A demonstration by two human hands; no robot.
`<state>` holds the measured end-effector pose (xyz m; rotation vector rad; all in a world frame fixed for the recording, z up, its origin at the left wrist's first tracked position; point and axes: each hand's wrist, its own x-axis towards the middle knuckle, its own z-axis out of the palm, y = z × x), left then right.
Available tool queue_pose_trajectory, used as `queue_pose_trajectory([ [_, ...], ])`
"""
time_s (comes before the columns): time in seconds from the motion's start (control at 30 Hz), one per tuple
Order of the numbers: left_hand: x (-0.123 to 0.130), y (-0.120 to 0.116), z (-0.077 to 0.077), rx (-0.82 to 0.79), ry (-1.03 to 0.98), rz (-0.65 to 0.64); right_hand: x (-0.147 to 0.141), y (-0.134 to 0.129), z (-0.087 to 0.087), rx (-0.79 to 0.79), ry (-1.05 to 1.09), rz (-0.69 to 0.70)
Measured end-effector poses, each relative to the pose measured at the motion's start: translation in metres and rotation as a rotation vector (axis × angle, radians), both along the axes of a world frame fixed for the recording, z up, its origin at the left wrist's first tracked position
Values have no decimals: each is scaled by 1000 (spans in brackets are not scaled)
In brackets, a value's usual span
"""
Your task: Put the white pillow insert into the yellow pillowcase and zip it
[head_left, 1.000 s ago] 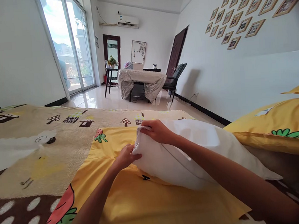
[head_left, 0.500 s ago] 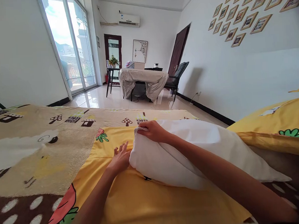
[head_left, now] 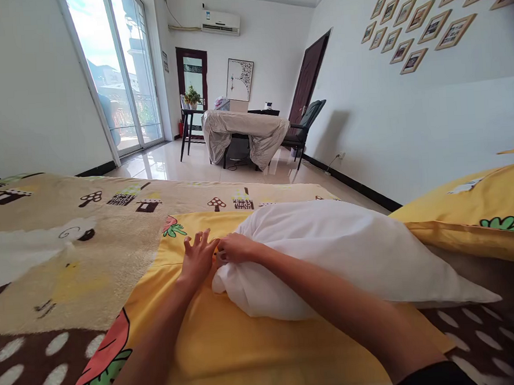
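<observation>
A white pillow (head_left: 330, 252) lies partly on a yellow pillowcase (head_left: 232, 356) printed with red-and-green fruit shapes. My right hand (head_left: 238, 249) is closed around the pillow's left end, and the white cloth bunches and creases below its fingers. Just left of it, my left hand (head_left: 195, 257) is over the yellow cloth with its fingers apart. Its thumb side comes up against my right fingertips, where the contact is partly hidden.
Under everything spreads a beige and brown patterned blanket (head_left: 121, 247). A second yellow pillow (head_left: 492, 201) is at the right. Beyond the bed stand a covered table (head_left: 246, 120), a black chair (head_left: 308, 131) and a plant (head_left: 192, 96) on a stand.
My right hand has moved left and down with the pillow's end, which is now gathered rather than held up flat. My left hand has shifted slightly up and left.
</observation>
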<state>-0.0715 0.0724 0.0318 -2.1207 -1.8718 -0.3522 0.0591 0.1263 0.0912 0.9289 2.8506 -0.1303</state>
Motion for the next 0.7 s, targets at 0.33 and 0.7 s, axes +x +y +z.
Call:
queue_pose_trajectory([
  [0.33,12,-11,34,-82,-48,-17,-2,12,-22,-7,29,-22],
  [0.7,28,-27,54,-42,-41,42,1,8,-41,73,121,33],
])
